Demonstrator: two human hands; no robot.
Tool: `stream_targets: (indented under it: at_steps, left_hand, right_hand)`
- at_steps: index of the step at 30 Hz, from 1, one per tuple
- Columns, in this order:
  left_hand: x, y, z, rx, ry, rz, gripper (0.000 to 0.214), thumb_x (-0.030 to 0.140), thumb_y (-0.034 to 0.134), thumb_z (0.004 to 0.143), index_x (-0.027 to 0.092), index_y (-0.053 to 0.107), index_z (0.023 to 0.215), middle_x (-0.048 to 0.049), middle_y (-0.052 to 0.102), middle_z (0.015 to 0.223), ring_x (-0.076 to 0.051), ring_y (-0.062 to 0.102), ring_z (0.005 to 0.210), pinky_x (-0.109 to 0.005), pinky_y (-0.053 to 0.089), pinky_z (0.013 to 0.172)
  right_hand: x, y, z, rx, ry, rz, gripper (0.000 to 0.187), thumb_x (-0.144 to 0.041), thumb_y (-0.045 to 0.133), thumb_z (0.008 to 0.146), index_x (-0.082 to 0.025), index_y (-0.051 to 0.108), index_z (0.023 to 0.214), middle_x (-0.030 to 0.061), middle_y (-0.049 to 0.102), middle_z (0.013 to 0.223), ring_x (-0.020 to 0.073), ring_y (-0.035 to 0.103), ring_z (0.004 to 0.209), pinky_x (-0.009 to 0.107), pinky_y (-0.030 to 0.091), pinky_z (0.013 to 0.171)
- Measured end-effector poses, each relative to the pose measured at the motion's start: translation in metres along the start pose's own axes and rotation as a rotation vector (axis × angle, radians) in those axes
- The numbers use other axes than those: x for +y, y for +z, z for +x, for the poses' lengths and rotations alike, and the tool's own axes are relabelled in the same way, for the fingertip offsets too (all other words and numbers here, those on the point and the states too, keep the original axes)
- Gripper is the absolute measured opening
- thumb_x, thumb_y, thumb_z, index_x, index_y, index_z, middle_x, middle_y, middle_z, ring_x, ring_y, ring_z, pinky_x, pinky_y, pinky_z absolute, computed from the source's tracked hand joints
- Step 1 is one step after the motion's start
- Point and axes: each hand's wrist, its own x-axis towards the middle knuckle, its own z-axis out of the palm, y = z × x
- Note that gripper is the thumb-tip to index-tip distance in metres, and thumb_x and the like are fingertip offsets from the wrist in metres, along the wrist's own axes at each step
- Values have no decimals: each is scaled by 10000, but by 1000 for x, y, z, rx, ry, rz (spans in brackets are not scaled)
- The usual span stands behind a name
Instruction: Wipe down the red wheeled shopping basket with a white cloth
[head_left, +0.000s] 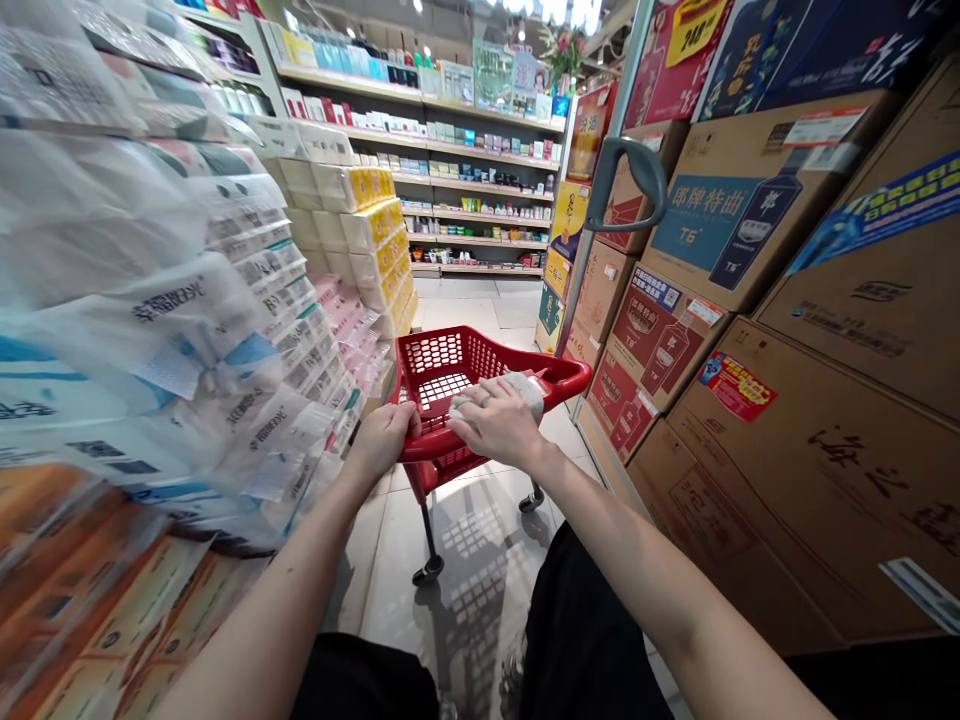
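Note:
A red plastic shopping cart [431, 352] on black wheels stands right in front of me, and its lattice basket shows no goods inside. With fingers wrapped over the near left rim, my left hand [386, 437] grips the cart. A light grey cloth [529, 392] lies bunched on the near rim, to the right of that hand. My right hand [496, 418] covers most of the cloth, pressing it against the cart's handle side with the fingers pointing left. A ring shows on one finger. The palm side of both hands is hidden.
Plastic-wrapped tissue packs [255, 300] are piled high on the left. Cardboard liquor boxes [720, 220] form a wall on the right, beside a metal post with a grey handle [628, 190]. Stocked shelves [480, 180] cross the far end of the tiled aisle [510, 310].

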Motion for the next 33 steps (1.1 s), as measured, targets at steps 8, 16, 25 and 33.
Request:
stream_targets:
  at_steps: [8, 16, 25, 33]
  left_hand:
    - [10, 5, -2, 12, 32, 38, 460, 384, 291, 847, 201, 519, 491, 0, 567, 532, -152, 511, 602, -269, 351, 630]
    - [1, 3, -5, 61, -21, 33, 448, 358, 280, 844, 198, 511, 496, -6, 572, 544, -153, 510, 606, -267, 353, 628]
    - [12, 8, 2, 11, -14, 59, 479, 402, 283, 856, 199, 546, 510, -2, 578, 538, -155, 523, 609, -269, 341, 624]
    - [10, 13, 5, 47, -53, 77, 472, 393, 281, 850, 200, 530, 498, -4, 579, 540, -162, 522, 619, -270, 333, 623]
  right_hand:
    - [39, -4, 41, -319, 299, -6, 532, -455, 239, 971, -235, 718, 900, 55, 709, 957, 213, 602, 939, 354, 341, 899]
    - [11, -2, 17, -97, 218, -39, 488, -403, 199, 995, -233, 621, 1172, 57, 667, 1103, 192, 558, 1038, 323, 289, 967]
    - [58, -7, 35, -379, 350, -40, 559, -446, 157, 980, -257, 683, 997, 47, 673, 1075, 212, 550, 1038, 394, 297, 975]
    - [48, 3, 32, -259, 553, -108, 538, -464, 182, 965, -231, 665, 1014, 102, 619, 1143, 286, 483, 1072, 533, 276, 961]
